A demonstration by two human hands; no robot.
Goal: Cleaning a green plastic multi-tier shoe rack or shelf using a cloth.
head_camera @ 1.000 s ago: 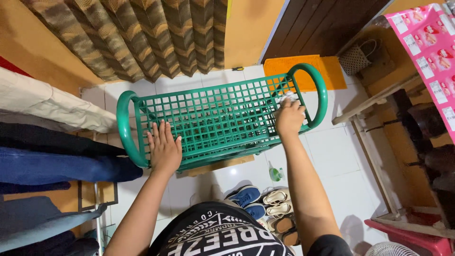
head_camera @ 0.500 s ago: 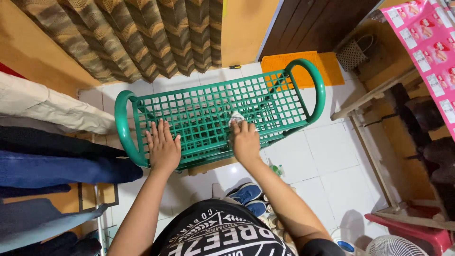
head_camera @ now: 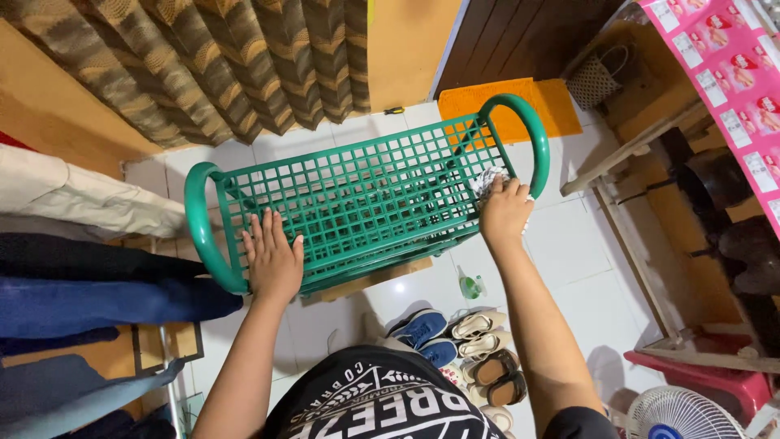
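Green plastic grid rack (head_camera: 366, 199) stands on the white tiled floor (head_camera: 569, 244), under both hands. Beneath its near edge lie several shoes (head_camera: 455, 341). The left hand (head_camera: 272, 256) presses flat on the rack's near-left corner, fingers spread forward. The right hand (head_camera: 504, 213) curls its fingers around a crumpled pale cloth (head_camera: 487, 180), pressed against the right end just inside the looped handle.
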